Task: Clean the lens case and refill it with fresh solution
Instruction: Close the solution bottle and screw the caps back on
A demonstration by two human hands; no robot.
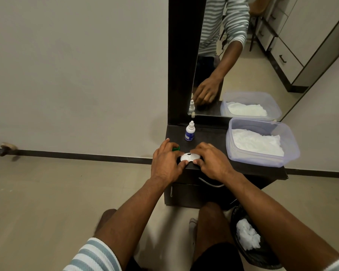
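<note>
A white, rounded case point(190, 157) is pinched between the left hand point(165, 163) and the right hand point(211, 161) at the front edge of a dark matte worktop point(209, 133), both sets of fingers curled closed on it. A green cap point(176, 148) is partly hidden behind the left fingers. A small white bottle point(189, 132) with a blue label stands upright behind, near the left edge. A translucent tub point(262, 141) of crumpled white tissue fills the right side; bare worktop is left between bottle and tub
</note>
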